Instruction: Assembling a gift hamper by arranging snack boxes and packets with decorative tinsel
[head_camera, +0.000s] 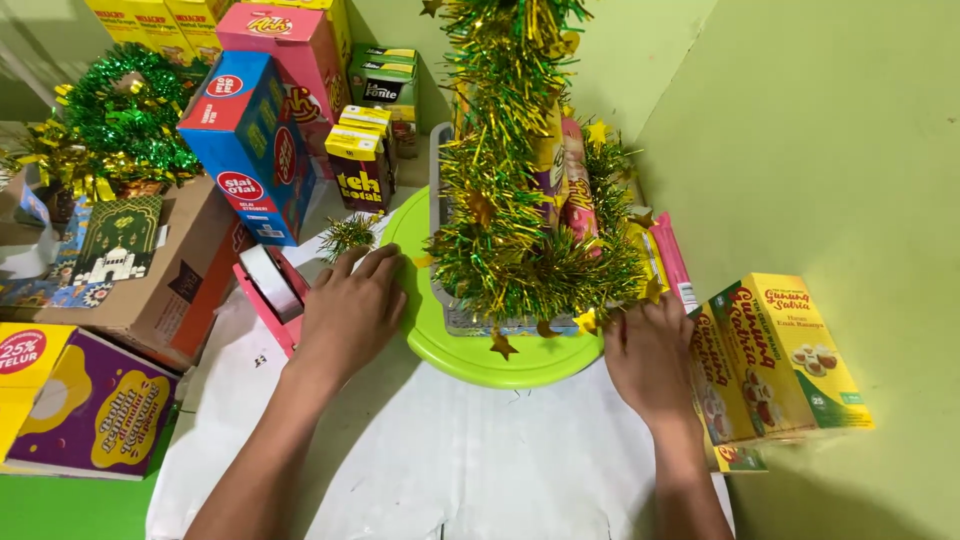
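Nearest the camera, both forearms reach over a white sheet (430, 450) covering the surface. The left hand (350, 310) lies palm down, fingers spread and clamped on nothing, fingertips touching the left rim of a lime-green round tray (470, 365). The right hand (650, 355) rests against the tray's right side, just beside two yellow snack boxes (775, 360) standing by the wall; its grip is turned away, so whether it is apart or together cannot be told.

The tray sits between the hands and carries a tall stack of packaged goods wrapped in green-and-gold tinsel (510, 200) with gold stars. A pink tape dispenser (270, 290) lies just left of the left hand.

Judgement: the step in hand appears to be steadying or turning the decorated tray. Any next move calls for even pressure from both sides, since the stack stands tall and could tip.

Farther back stand a blue carton (250, 150), a pink carton (290, 50) and a tinsel wreath (125, 115).
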